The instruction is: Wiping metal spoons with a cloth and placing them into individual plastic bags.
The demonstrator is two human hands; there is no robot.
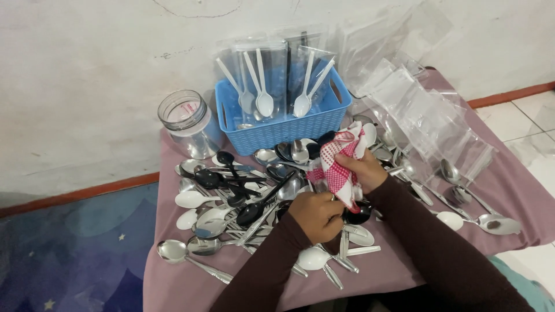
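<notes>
head view, right hand grip clutching checked cloth, left hand fisted, table edge near

Both hands, left hand and right hand, on a red-checked cloth above a spoon pile.

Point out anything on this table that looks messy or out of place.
The spoons lie in a loose, crisscrossed heap of metal, black and white ones on the purple cloth, not sorted. Clear bags sprawl overlapping at the right. Nothing looks broken or spilled.
</notes>
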